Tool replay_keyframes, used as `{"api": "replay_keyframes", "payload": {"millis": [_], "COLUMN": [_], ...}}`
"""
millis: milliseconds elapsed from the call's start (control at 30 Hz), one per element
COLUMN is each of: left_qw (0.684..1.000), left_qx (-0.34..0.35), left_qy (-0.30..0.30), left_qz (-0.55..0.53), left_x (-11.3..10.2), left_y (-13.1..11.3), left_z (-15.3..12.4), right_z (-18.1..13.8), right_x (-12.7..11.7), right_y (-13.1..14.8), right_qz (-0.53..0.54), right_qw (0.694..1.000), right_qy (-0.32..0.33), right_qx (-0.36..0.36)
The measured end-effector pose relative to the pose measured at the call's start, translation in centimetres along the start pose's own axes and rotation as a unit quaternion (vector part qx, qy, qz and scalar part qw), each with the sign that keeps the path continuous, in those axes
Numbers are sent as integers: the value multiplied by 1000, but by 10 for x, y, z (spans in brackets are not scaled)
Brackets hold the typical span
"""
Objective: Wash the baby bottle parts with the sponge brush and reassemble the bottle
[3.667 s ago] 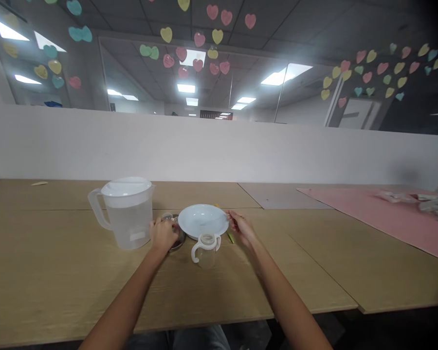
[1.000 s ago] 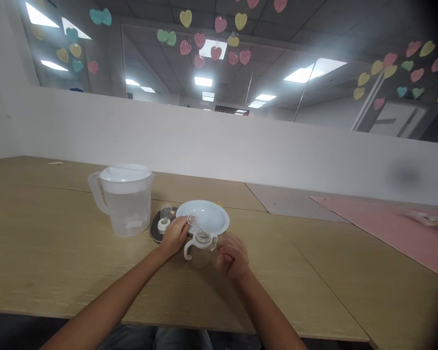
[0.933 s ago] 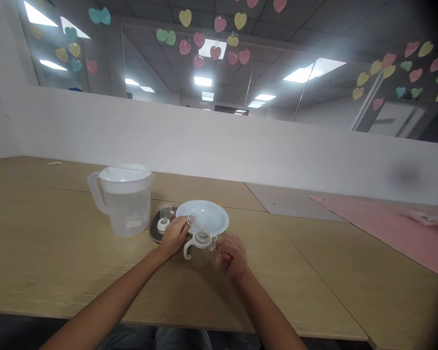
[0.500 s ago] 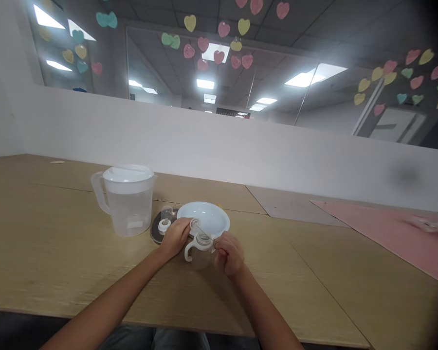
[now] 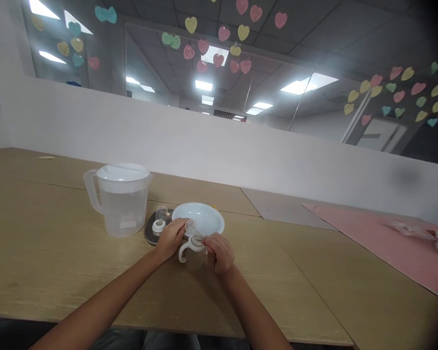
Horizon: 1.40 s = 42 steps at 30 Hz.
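Note:
A small clear cup with two white handles stands on the wooden table in front of a white bowl. My left hand is closed in a pinch on a small clear disc with a thin straw, held just over the cup's mouth. My right hand is curled around the cup's right side. The fingers of both hands partly hide the cup's rim.
A clear lidded pitcher of water stands to the left. A dark round tray with small clear and white parts lies between pitcher and bowl. A pink mat with some items covers the table's right. A white partition runs behind.
My right hand left the bowl's edge and closed round the cup. My left hand picked up the disc with the straw from near the tray and lowered it onto the cup's mouth.

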<state>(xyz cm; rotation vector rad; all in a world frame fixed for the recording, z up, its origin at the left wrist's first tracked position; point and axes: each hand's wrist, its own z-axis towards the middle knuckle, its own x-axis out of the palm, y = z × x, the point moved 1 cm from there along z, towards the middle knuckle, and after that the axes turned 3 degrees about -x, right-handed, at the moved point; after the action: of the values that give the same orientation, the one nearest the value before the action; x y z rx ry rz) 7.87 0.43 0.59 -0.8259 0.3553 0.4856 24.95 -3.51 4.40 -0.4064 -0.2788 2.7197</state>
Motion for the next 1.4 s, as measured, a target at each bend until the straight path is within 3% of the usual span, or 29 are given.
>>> {"api": "replay_keyframes", "payload": {"millis": [367, 833, 1167, 1400], "left_qw": [999, 997, 996, 996], "left_qx": [9, 33, 35, 35], "left_qy": [-25, -16, -37, -28], "left_qz": [-32, -68, -78, -82], "left_x": [-1, -2, -5, -7], "left_y": [-16, -22, -18, -27], "left_z": [-2, -2, -1, -1], "right_z": [6, 8, 9, 12], "right_x": [6, 13, 11, 15], "right_y": [7, 13, 11, 9], "right_qz": [-12, -122, -169, -198], "right_qw": [998, 989, 985, 979], "right_qy": [25, 49, 19, 49], "right_qx": [-52, -73, -17, 7]}}
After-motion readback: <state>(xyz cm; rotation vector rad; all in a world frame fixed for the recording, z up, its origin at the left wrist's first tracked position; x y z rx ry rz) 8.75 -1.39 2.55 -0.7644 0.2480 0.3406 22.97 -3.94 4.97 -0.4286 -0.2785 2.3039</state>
